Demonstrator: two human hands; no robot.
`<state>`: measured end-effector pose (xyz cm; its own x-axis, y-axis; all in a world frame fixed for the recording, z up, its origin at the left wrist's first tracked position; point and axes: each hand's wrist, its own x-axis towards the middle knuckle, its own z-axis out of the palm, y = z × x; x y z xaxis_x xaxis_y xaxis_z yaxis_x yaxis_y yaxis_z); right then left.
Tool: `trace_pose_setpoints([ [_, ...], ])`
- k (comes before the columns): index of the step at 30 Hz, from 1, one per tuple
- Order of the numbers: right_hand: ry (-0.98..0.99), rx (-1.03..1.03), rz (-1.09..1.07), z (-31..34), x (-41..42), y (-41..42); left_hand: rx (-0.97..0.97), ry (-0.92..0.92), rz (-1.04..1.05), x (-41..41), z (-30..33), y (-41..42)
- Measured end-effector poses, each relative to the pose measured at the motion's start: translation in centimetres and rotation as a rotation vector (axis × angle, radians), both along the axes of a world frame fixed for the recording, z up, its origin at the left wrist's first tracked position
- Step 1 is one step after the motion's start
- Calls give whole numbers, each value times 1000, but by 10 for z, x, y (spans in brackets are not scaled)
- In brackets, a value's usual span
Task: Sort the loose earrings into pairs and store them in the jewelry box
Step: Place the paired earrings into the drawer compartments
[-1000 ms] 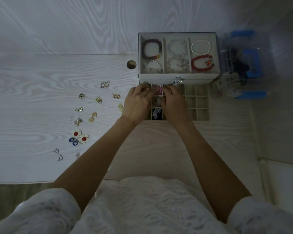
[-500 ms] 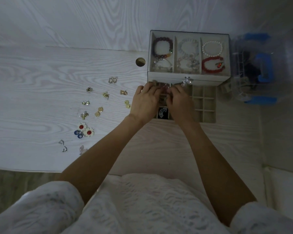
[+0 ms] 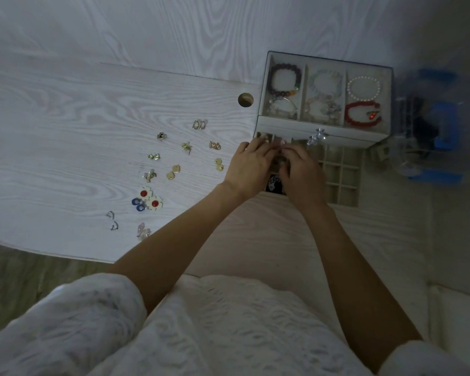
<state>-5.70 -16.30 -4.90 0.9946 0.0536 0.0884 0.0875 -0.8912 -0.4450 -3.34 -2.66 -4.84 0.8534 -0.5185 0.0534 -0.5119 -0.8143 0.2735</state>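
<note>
The jewelry box stands at the back right of the table, with bracelets in its top tray. Its gridded drawer is pulled out toward me. My left hand and my right hand hover side by side over the drawer's left compartments. Their fingertips meet on a small pink earring near the drawer's back row. A black-and-white earring lies in a front compartment between my wrists. Loose earrings lie left of the box: a red-centred flower pair, gold discs, gold hoops and several others.
A round cable hole sits in the table left of the box. A clear container with blue handles stands to the right of the box. The table's front edge runs below the loose earrings, with floor beyond it.
Both hands stayed over the drawer, fingertips closing in toward its back row. The pink earring shows less between the fingers. The view drifted, so everything sits further right.
</note>
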Motion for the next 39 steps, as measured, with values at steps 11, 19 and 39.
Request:
trace_pose_setpoints([
  [11,20,-76,-3,2,-1,-1,-7,-36,-9,-14,-7,15],
  [19,107,27,27,6,1,2,-104,-12,-22,-14,-6,22],
  [39,220,-5,457,-6,21,181,-163,184,664,-42,-8,162],
])
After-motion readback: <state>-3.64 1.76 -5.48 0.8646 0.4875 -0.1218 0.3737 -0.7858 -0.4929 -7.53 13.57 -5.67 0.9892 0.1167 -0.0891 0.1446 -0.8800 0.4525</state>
